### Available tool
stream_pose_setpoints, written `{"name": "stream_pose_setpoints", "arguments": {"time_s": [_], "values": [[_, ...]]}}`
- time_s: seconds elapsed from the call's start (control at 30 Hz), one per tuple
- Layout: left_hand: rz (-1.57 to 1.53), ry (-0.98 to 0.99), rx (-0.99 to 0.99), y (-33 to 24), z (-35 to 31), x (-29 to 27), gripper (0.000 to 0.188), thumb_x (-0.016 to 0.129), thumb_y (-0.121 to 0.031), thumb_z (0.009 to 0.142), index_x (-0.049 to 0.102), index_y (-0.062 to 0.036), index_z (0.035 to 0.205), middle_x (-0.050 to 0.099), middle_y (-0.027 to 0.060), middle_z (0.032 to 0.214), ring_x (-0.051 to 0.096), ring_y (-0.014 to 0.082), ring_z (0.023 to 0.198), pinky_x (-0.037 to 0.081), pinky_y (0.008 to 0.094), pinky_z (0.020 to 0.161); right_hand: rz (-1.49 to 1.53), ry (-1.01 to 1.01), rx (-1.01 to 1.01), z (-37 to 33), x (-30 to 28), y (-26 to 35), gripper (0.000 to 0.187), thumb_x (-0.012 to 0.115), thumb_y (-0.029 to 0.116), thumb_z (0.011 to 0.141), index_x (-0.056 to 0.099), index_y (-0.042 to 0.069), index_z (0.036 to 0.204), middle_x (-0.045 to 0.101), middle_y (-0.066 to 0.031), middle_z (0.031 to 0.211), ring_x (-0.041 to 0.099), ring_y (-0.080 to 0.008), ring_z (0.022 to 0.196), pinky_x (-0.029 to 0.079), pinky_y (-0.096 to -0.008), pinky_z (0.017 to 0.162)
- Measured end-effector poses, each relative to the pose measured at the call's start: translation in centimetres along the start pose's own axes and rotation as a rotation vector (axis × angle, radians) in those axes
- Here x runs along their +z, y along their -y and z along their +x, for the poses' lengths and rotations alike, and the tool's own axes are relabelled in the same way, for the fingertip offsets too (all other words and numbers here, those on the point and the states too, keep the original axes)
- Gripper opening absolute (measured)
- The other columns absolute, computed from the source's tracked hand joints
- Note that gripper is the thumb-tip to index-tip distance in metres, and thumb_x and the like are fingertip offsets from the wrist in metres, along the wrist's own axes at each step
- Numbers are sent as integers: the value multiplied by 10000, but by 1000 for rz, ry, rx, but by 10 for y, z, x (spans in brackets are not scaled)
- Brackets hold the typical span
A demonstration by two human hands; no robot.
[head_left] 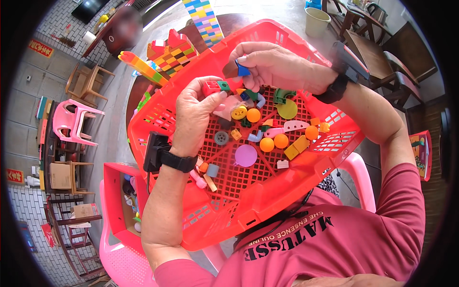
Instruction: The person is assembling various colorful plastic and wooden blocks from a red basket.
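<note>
My left hand (pixel 193 103) is closed on a red toy brick (pixel 210 87) joined to a green brick (pixel 223 85), pinched between thumb and fingers. Just to the right and a little higher, my right hand (pixel 272 64) grips a blue toy brick (pixel 242 69). A brown piece (pixel 230 70) shows beside the blue one; whether the two are joined I cannot tell. Both hands are above a large red plastic basket (pixel 258 210). Inside it lie orange balls (pixel 267 144), a yellow round face piece (pixel 238 112), a purple disc (pixel 245 156) and a grey wheel (pixel 221 137).
Beyond the basket's far left side stand a built brick block (pixel 174 52) and a tall pastel brick panel (pixel 203 21). A pink box (pixel 122 205) of toys rests on a pink chair (pixel 126 263) at my left. A cream bucket (pixel 317 22) stands at the far right.
</note>
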State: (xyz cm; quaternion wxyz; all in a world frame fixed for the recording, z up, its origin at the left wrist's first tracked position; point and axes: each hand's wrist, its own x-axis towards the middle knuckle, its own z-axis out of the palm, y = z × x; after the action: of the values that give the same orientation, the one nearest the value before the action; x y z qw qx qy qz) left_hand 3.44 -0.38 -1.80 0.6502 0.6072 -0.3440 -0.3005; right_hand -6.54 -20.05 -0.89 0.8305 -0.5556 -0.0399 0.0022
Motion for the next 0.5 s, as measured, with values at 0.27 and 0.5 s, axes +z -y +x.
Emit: {"name": "stream_pose_setpoints", "arguments": {"time_s": [0.27,0.5], "values": [[-59,2,5,2,-1,3,213,614,-48,862,550,-6,1060,571,19,879,587,74,760,533,236,708,-160,-5,19,0,1,-9,160,488,140,937,519,40,1058,595,-33,848,616,-92,660,503,-204,568],[-85,-5,20,0,-2,5,211,615,-62,868,549,-1,1059,586,31,908,589,75,752,535,245,718,-249,-39,5,-2,9,-9,234,538,208,911,554,8,1031,593,-35,790,635,-121,717,526,-242,624]]}}
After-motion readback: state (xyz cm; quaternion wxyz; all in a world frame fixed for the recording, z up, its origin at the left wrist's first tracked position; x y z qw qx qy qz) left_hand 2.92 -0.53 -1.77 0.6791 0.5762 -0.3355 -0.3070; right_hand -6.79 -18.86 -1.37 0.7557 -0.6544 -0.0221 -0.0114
